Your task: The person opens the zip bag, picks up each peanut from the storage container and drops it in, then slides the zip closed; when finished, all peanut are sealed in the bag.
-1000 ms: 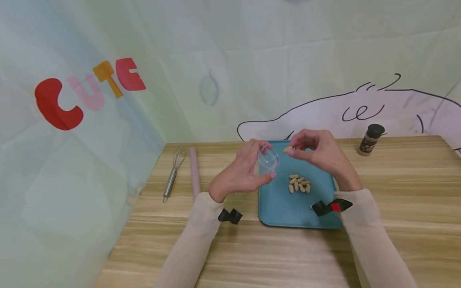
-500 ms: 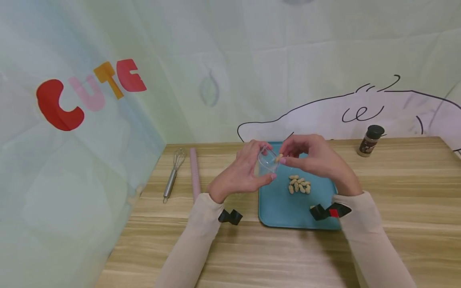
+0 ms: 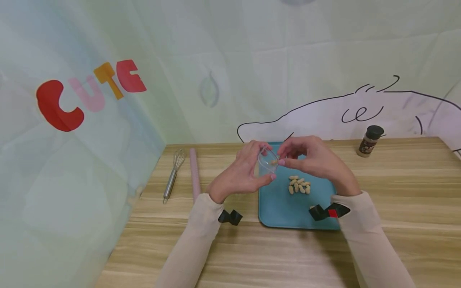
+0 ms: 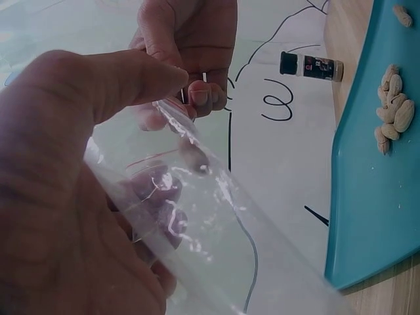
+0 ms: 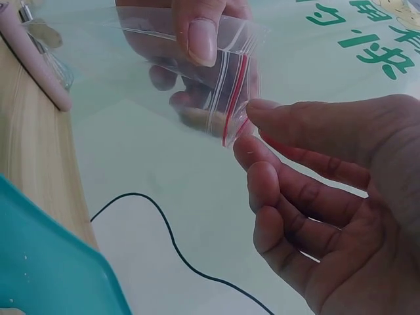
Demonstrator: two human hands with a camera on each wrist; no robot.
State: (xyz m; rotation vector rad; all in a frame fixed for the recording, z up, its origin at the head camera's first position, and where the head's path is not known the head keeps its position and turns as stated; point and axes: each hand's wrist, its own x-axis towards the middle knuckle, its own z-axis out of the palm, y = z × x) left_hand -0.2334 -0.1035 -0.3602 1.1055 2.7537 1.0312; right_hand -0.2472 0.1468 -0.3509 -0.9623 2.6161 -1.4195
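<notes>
My left hand [image 3: 245, 170] grips a clear zip-lock bag [image 5: 151, 46], thumb and fingers at opposite sides of its gaping mouth. A red line runs along the bag's seal. Just inside the mouth is a peanut [image 4: 193, 156], beyond the fingertips of my right hand [image 3: 309, 158]. In the right wrist view, that hand's thumb and index finger stand slightly parted at the bag's edge. A tan peanut shape [image 5: 44, 33] shows at the bag's far end. Below the hands, several peanuts [image 3: 299, 185] lie heaped on a blue tray [image 3: 284, 212].
Left of the tray lie a pink rolling pin [image 3: 195, 172] and a metal whisk [image 3: 173, 176]. A black-capped spice jar [image 3: 370, 142] stands at the back right of the wooden table [image 3: 252, 256]. A printed cloth [image 3: 230, 68] hangs behind.
My right hand has moved left to the bag's mouth with the peanut. The peanut has left its fingertips and is now inside the bag. My left hand has stayed nearly still.
</notes>
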